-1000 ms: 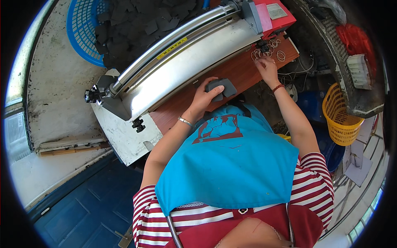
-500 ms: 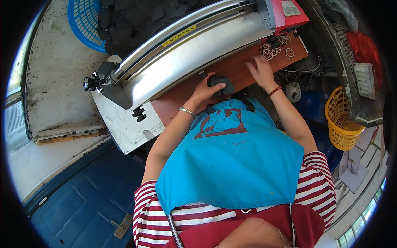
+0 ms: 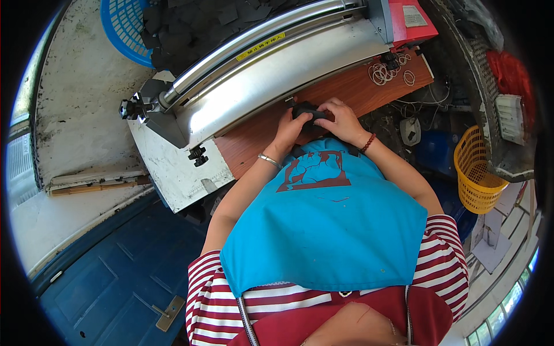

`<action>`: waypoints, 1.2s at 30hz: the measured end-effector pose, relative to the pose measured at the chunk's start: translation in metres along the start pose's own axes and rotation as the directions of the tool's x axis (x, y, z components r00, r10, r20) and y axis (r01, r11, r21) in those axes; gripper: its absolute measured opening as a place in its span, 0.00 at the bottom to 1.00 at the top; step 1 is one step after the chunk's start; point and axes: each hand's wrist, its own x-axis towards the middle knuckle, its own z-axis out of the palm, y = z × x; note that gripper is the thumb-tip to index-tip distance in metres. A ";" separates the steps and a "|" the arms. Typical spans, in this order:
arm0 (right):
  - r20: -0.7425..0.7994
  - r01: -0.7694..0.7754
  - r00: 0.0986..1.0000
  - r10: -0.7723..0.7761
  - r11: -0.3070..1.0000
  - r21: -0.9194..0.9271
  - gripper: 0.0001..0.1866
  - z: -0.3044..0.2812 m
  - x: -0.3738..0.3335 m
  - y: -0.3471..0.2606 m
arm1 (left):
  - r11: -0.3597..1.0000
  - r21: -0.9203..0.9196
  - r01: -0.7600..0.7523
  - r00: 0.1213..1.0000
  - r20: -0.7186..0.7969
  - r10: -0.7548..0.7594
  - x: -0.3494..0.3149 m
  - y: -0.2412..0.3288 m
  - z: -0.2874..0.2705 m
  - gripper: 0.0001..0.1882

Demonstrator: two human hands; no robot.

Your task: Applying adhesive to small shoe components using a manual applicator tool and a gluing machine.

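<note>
A small bundle of dark grey flat pieces [image 3: 307,109] is held just above the near edge of the brown wooden board [image 3: 245,149], in front of the roller machine [image 3: 231,101]. My left hand [image 3: 286,134] closes round its left side, thumb on top. Bent over its right side is my right hand [image 3: 344,122], its fingers and thumb gripping the bundle. Whether a band sits between those fingers cannot be made out. Several pale loops that look like rubber bands [image 3: 381,75] lie at the board's right end.
A blue basket [image 3: 124,29] stands behind the machine, near a heap of dark pieces [image 3: 199,26]. The machine has a long metal roller [image 3: 248,43] and a red end housing [image 3: 412,23]. A yellow basket [image 3: 478,173] and a blue door [image 3: 109,271] flank me.
My right hand has come left from beside the pale loops to the dark bundle and now grips it. My left hand keeps its hold, with the bundle tilted differently.
</note>
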 end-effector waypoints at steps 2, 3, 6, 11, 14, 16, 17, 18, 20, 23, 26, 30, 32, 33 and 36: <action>-0.090 -0.032 0.995 0.046 0.988 0.150 0.18 0.003 -0.002 0.006 | 0.998 -0.055 0.035 0.999 0.009 -0.034 -0.007 -0.001 -0.004 0.39; -0.089 -0.029 0.995 0.042 0.989 0.147 0.18 0.003 -0.002 0.011 | 0.991 -0.137 0.012 1.000 -0.001 -0.013 -0.009 -0.004 -0.006 0.38; -0.059 -0.132 0.985 0.164 0.923 0.362 0.16 0.002 -0.004 0.022 | 0.990 -0.137 0.018 0.999 -0.038 -0.023 -0.030 -0.003 -0.016 0.38; 0.139 -0.371 0.904 0.405 0.579 0.726 0.17 -0.026 -0.009 -0.007 | 0.938 0.342 -0.061 0.995 -0.054 0.085 -0.057 -0.023 -0.046 0.37; 0.184 -0.340 0.923 0.338 0.489 0.803 0.17 -0.036 -0.013 -0.022 | 0.929 0.298 -0.220 0.975 0.048 0.215 -0.077 0.030 -0.022 0.34; 0.151 -0.288 0.943 0.296 0.502 0.816 0.17 -0.041 -0.012 -0.050 | 0.988 -0.070 -0.140 0.984 0.104 0.147 -0.074 0.054 -0.007 0.28; 0.111 -0.235 0.959 0.262 0.511 0.827 0.17 -0.041 -0.009 -0.058 | 0.987 -0.070 -0.143 0.984 0.101 0.150 -0.065 0.057 -0.002 0.28; 0.105 -0.229 0.960 0.258 0.515 0.826 0.17 -0.041 -0.008 -0.061 | 0.969 -0.097 -0.229 0.967 0.092 0.238 -0.058 0.059 0.004 0.23; -0.076 -0.025 0.987 0.144 0.595 0.803 0.17 -0.044 -0.006 -0.065 | 0.936 -0.126 -0.328 0.936 0.089 0.340 -0.055 0.069 0.009 0.19; 0.202 -0.211 0.977 0.064 0.252 0.944 0.16 -0.071 -0.007 -0.082 | 0.894 -0.434 -0.114 0.938 0.251 0.241 -0.060 0.093 0.008 0.15; 0.364 -0.368 0.927 -0.095 -0.035 0.929 0.15 -0.063 0.001 -0.086 | 0.776 -0.625 0.088 0.842 0.463 0.277 -0.071 0.116 0.017 0.14; 0.065 -0.115 0.992 0.111 0.534 0.838 0.10 -0.061 -0.001 -0.096 | 0.931 -0.242 -0.274 0.955 0.042 0.292 -0.072 0.123 0.019 0.11; -0.201 0.133 0.980 -0.008 0.776 0.617 0.11 -0.059 0.001 -0.106 | 0.424 0.684 -0.593 0.662 0.114 0.741 -0.069 0.118 0.014 0.09; -0.386 0.325 0.900 -0.201 0.900 0.289 0.11 -0.057 0.001 -0.110 | 0.317 0.702 -0.637 0.569 0.152 0.808 -0.072 0.117 0.014 0.08; -0.232 0.179 0.973 0.020 0.569 0.802 0.13 -0.056 0.004 -0.120 | 0.720 0.278 -0.636 0.729 -0.090 0.679 -0.080 0.129 0.023 0.08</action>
